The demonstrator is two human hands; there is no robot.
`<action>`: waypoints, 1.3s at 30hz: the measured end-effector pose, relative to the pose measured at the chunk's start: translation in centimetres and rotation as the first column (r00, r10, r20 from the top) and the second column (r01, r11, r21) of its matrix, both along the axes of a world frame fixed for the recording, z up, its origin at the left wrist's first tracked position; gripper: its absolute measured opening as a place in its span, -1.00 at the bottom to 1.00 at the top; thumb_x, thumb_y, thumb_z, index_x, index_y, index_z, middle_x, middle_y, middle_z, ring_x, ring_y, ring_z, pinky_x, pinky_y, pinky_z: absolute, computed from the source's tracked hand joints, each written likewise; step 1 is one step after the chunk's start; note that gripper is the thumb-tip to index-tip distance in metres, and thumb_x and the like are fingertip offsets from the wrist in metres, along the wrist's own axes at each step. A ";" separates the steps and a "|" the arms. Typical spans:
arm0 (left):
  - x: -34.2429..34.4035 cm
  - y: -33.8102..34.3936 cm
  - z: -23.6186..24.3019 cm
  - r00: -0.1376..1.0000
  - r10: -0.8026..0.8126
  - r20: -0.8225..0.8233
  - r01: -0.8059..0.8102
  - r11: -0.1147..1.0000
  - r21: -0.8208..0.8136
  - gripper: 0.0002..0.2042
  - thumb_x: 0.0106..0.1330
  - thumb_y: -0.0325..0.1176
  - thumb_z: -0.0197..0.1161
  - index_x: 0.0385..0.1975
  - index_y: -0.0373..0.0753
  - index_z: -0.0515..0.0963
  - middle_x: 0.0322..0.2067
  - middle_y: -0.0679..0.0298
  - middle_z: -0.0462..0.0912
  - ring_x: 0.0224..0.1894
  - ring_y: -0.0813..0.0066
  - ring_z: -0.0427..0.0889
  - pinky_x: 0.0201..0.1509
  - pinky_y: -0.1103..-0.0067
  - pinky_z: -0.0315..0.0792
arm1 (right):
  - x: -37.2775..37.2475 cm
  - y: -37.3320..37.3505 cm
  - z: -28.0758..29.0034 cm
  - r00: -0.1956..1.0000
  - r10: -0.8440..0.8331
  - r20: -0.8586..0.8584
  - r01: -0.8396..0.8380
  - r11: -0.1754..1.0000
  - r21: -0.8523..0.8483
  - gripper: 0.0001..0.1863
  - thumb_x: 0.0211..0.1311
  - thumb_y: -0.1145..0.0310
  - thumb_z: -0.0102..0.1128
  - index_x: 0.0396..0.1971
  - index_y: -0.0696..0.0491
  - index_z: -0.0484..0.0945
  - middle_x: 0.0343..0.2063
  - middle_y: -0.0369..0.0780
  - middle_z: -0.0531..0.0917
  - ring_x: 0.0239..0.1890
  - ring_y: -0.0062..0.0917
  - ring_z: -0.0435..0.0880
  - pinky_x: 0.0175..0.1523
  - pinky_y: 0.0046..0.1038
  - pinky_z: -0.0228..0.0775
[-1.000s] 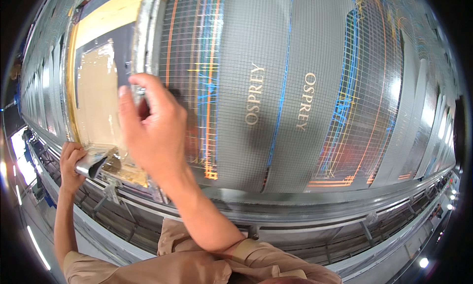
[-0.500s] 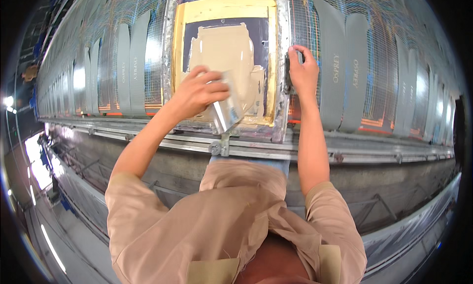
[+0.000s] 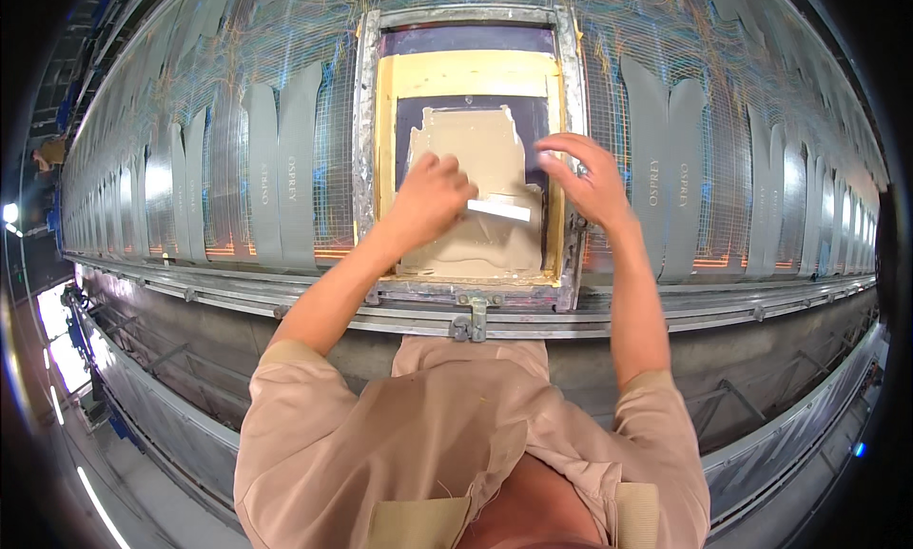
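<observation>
A screen-printing frame (image 3: 571, 92) with metal sides lies across the long bench in front of me. Yellow tape (image 3: 466, 71) borders its dark mesh, and thick beige ink (image 3: 471, 149) covers much of the middle. My left hand (image 3: 436, 199) is closed around a flat metal squeegee (image 3: 499, 210) over the ink. The squeegee shows nearly edge-on, its bright strip pointing right; the fingers hide its other end. Above the frame's right side is my right hand (image 3: 588, 180), its thumb and fingers curved and apart, with nothing visible between them.
Rows of grey strap-shaped pieces (image 3: 680, 168) lie on the bench, left and right of the frame. A metal rail (image 3: 666, 306) runs along the near edge, with a clamp (image 3: 475, 319) on it below the frame. A lower channel (image 3: 742, 349) lies beyond the rail, nearer me.
My right hand has come away from the frame's right side and its fingers have spread. The squeegee in my left hand has turned from broad face to nearly edge-on. My view has shifted.
</observation>
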State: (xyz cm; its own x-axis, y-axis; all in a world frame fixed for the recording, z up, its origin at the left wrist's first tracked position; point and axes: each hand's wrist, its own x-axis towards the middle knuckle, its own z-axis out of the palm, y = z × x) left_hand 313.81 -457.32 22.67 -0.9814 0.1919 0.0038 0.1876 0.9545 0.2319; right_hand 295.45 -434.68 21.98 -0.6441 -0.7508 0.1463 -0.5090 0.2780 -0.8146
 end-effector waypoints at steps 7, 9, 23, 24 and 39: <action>-7.5 -6.2 -1.0 0.960 0.276 -0.048 -0.267 0.953 0.142 -0.79 0.02 -0.28 0.52 -0.37 -0.15 0.69 -0.41 0.21 0.71 -0.34 0.11 0.68 -0.18 0.29 0.48 | -3.7 -10.7 1.0 0.916 0.395 -0.063 -0.347 0.864 0.365 -0.74 0.12 0.31 0.41 -0.24 0.14 0.66 -0.32 -0.03 0.75 -0.20 -0.08 0.73 -0.07 -0.16 0.55; -9.4 -7.8 -1.2 0.958 0.285 -0.035 -0.278 0.951 0.138 -0.80 0.03 -0.26 0.53 -0.38 -0.15 0.72 -0.43 0.18 0.72 -0.37 0.08 0.68 -0.19 0.29 0.50 | -4.8 -12.6 0.1 0.933 0.351 -0.079 -0.305 0.887 0.347 -0.76 0.06 0.35 0.39 -0.29 0.14 0.64 -0.39 0.00 0.74 -0.25 -0.05 0.73 -0.10 -0.12 0.57; 3.6 1.1 -3.1 0.964 0.262 -0.046 -0.245 0.942 0.228 -0.76 -0.11 -0.42 0.51 -0.39 -0.12 0.67 -0.43 0.23 0.70 -0.36 0.17 0.67 -0.18 0.30 0.39 | 8.6 -4.0 -2.7 0.930 0.320 -0.178 -0.260 0.920 0.293 -0.83 -0.16 0.52 0.37 -0.49 0.14 0.58 -0.55 -0.02 0.65 -0.39 -0.06 0.68 -0.20 -0.08 0.54; 5.5 2.5 -2.9 0.965 0.258 -0.046 -0.237 0.934 0.268 -0.76 -0.11 -0.43 0.50 -0.39 -0.11 0.66 -0.41 0.25 0.70 -0.35 0.20 0.67 -0.17 0.31 0.37 | 10.5 -2.6 -2.6 0.931 0.316 -0.183 -0.254 0.921 0.295 -0.83 -0.17 0.54 0.37 -0.50 0.13 0.57 -0.55 -0.04 0.64 -0.38 -0.08 0.67 -0.18 -0.08 0.52; -10.3 -8.1 -2.5 0.956 0.292 -0.002 -0.291 0.952 0.094 -0.79 -0.04 -0.27 0.54 -0.38 -0.08 0.74 -0.50 0.15 0.73 -0.39 0.06 0.70 -0.16 0.28 0.57 | -5.1 -13.3 -1.9 0.957 0.288 -0.016 -0.247 0.848 0.468 -0.79 0.05 0.37 0.43 -0.30 0.12 0.70 -0.43 0.00 0.75 -0.30 -0.05 0.76 -0.08 -0.16 0.60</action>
